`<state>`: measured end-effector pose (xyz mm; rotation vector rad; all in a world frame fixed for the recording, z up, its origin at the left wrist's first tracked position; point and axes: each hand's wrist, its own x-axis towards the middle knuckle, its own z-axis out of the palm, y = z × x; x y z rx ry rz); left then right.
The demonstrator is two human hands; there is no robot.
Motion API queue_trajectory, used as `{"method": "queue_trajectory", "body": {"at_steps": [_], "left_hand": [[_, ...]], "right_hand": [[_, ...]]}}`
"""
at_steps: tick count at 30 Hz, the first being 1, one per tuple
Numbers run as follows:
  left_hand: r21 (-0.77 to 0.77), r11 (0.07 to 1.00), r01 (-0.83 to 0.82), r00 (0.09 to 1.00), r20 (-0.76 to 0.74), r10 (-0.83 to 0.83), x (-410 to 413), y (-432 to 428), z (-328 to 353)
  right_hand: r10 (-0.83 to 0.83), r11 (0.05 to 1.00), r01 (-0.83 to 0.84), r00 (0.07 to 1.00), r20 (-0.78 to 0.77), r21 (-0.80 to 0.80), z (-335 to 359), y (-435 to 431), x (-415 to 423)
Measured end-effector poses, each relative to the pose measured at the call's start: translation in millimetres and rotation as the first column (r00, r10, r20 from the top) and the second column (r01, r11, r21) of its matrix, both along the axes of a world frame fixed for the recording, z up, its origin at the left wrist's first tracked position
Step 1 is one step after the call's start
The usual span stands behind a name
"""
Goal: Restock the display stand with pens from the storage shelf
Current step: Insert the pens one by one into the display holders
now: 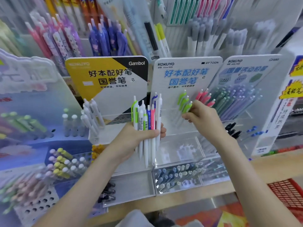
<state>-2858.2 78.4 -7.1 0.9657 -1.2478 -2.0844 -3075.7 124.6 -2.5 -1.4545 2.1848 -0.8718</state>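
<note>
Gripping with the left hand (pixel 139 136), in the head view, a bundle of pens (pixel 148 122), fingers curled tight round the barrels and thumb lying across the front. Counting about seven in the bundle, clicker ends up: two with green clips, two blue, one pink, two white. Holding that bundle upright just at six o'clock of frame centre, between the yellow Gambol stand (pixel 106 76) at ten o'clock and the white Kokuyo display stand (pixel 185 74) at one o'clock.

Pinching with the right hand (pixel 203 117), at three o'clock of the bundle, the nearest of three green-clipped pens (pixel 184 102) leaning against the white stand's board. Closing thumb and forefinger on its clip end, remaining fingers curled; lower end hidden behind the hand, so cannot tell whether seated in a hole.

Showing about four pink pens (pixel 205 97) at one o'clock of that hand, just beside the knuckles. Showing about five white pens (pixel 91 112) leaning in the Gambol stand at nine o'clock of the bundle. Catching one red basket (pixel 288 194) at four o'clock, by the frame edge.
</note>
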Motion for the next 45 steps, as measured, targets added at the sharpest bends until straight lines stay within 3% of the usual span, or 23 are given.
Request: {"method": "queue_trajectory", "body": {"at_steps": [5, 8, 12, 17, 19, 22, 28, 34, 40, 45], "left_hand": [[-0.003, 1.000, 0.027, 1.000, -0.014, -0.027, 8, 5, -1], [-0.022, 0.999, 0.049, 0.999, -0.004, -0.049, 10, 7, 0], [-0.071, 0.994, 0.084, 0.996, 0.011, -0.083, 11, 8, 0], [-0.077, 0.997, -0.010, 1.000, 0.027, 0.012, 27, 3, -4], [-0.061, 0.996, -0.070, 0.998, 0.006, 0.070, 38, 1, -4], [-0.046, 0.990, -0.135, 0.991, 0.006, 0.136, 57, -1, -1], [0.004, 0.958, -0.288, 0.957, -0.021, 0.288, 103, -2, 9], [-0.022, 0.900, -0.435, 0.899, -0.055, 0.434, 151, -1, 11], [-0.021, 0.891, -0.453, 0.891, -0.036, 0.452, 167, 3, 3], [-0.009, 0.904, -0.428, 0.904, -0.010, 0.428, 166, 2, -4]], "right_hand": [[-0.105, 0.978, 0.086, 0.990, -0.095, -0.190, 14, 18, 29], [0.050, 0.983, -0.040, 0.997, 0.051, -0.177, 28, 23, 60], [0.208, 0.978, -0.191, 0.930, 0.304, -0.086, 24, 19, 78], [0.142, 0.980, -0.044, 0.843, 0.519, -0.196, 29, 17, 59], [0.125, 0.962, 0.037, 0.822, 0.555, -0.272, 32, 13, 51], [0.198, 0.940, 0.007, 0.803, 0.562, -0.341, 35, 5, 59], [0.317, 0.927, -0.153, 0.809, 0.495, -0.343, 15, -31, 120], [0.354, 0.918, -0.261, 0.879, 0.321, -0.298, -3, -63, 154], [0.435, 0.884, -0.400, 0.893, 0.113, -0.244, -1, -76, 163], [0.561, 0.814, -0.567, 0.824, -0.082, -0.124, -7, -85, 175]]}}
